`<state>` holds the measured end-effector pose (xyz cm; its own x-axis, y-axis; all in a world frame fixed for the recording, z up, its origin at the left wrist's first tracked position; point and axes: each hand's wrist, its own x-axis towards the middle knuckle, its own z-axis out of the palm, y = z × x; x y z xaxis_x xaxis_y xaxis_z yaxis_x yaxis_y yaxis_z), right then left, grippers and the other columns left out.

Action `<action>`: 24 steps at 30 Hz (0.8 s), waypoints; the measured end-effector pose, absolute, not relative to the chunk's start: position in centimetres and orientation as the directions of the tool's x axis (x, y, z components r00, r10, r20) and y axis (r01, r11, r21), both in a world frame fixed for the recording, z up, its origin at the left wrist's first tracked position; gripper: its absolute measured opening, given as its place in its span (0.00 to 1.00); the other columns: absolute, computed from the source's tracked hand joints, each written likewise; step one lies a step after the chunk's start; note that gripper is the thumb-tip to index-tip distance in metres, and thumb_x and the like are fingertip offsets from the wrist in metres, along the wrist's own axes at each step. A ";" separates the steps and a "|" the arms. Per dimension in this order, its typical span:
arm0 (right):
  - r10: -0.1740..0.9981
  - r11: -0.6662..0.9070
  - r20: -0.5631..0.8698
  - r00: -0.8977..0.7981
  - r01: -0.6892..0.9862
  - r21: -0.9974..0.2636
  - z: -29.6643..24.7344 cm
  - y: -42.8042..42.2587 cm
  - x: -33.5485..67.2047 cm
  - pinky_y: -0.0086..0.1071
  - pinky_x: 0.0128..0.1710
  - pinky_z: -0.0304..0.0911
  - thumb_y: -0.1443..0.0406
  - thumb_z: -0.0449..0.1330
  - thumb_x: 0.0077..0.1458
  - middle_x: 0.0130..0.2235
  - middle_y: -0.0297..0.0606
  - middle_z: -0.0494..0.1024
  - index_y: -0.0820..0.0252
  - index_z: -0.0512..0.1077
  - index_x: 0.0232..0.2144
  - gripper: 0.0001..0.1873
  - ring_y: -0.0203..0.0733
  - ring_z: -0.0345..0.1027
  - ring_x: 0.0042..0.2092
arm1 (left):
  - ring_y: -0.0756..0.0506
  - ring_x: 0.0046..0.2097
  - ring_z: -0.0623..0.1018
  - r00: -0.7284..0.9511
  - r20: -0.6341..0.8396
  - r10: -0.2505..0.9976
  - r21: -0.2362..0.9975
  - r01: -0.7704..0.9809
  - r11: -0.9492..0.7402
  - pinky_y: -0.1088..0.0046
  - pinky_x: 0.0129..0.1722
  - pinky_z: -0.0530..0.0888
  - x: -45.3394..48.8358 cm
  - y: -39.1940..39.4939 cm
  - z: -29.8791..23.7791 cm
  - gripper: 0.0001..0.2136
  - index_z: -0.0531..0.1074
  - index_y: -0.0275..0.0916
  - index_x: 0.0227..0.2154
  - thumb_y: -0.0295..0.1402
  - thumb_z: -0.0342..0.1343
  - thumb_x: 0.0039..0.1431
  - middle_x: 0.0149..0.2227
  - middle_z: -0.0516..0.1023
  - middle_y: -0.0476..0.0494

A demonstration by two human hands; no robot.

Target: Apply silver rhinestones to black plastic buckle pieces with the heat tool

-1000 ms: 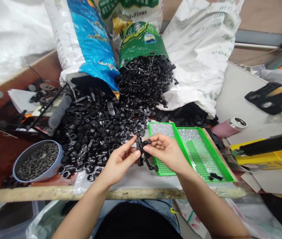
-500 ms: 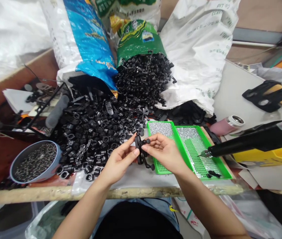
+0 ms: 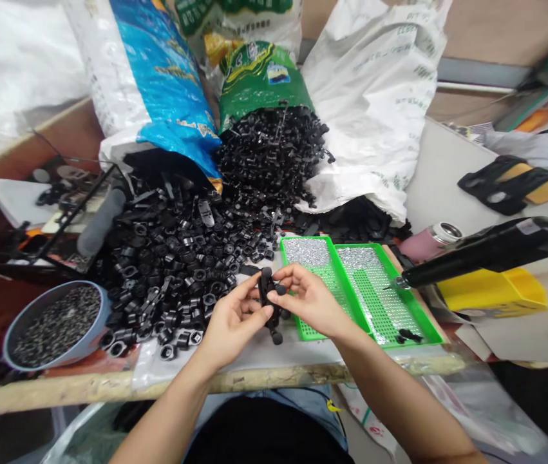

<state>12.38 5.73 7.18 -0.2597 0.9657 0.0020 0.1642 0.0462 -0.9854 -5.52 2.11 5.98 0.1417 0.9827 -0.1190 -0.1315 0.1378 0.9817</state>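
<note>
Both hands meet in front of me on one black plastic part (image 3: 268, 298), a narrow body with arms that end in round knobs. My left hand (image 3: 235, 320) pinches its left side between thumb and fingers. From the right, my right hand (image 3: 308, 298) grips it near an upper knob. Fingers cover some of the part, so its exact kind is unclear. Just behind the hands lies a heap of loose black plastic parts (image 3: 177, 251), rings and levers among them. To the right, the green trays (image 3: 302, 332) hold small silvery pieces.
A bowl (image 3: 104, 316) of small dark pieces stands at the left. A black electric screwdriver (image 3: 486, 254) points in over the right tray, near a yellow bin (image 3: 519, 290) and a pink flask (image 3: 423, 243). Behind are a green sack (image 3: 264, 84) and a white sack (image 3: 370, 109).
The black part has turned in my fingers, its lower arm now pointing more straight down. My hands still hold it together. The whole view has shifted slightly.
</note>
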 end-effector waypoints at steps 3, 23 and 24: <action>0.909 -0.011 -0.047 -0.415 0.089 -0.996 6.7 6.3 13.1 0.30 0.29 0.67 0.54 0.69 0.52 0.28 0.30 0.74 0.57 0.70 0.30 0.16 0.34 0.68 0.29 | 0.48 0.36 0.77 0.157 -0.140 0.978 0.974 -0.156 0.165 0.73 0.37 0.77 -5.6 2.3 5.9 0.29 0.74 0.38 0.59 0.37 0.71 0.53 0.45 0.81 0.39; 0.985 0.005 0.116 0.129 0.648 -0.762 4.1 23.2 23.3 0.44 0.45 0.71 0.64 0.65 0.55 0.34 0.47 0.82 0.64 0.79 0.39 0.10 0.50 0.76 0.39 | 0.46 0.36 0.79 0.085 -0.179 0.980 0.955 -0.224 0.194 0.71 0.39 0.75 -3.8 4.1 4.9 0.26 0.78 0.36 0.53 0.37 0.72 0.49 0.36 0.83 0.44; 0.982 0.039 0.147 0.121 0.630 -0.776 5.0 22.2 23.2 0.44 0.44 0.71 0.63 0.62 0.58 0.35 0.46 0.82 0.63 0.79 0.41 0.11 0.48 0.75 0.39 | 0.46 0.36 0.79 0.088 -0.178 0.980 0.955 -0.224 0.194 0.71 0.39 0.75 -3.8 4.1 4.9 0.25 0.79 0.36 0.51 0.37 0.72 0.49 0.36 0.83 0.43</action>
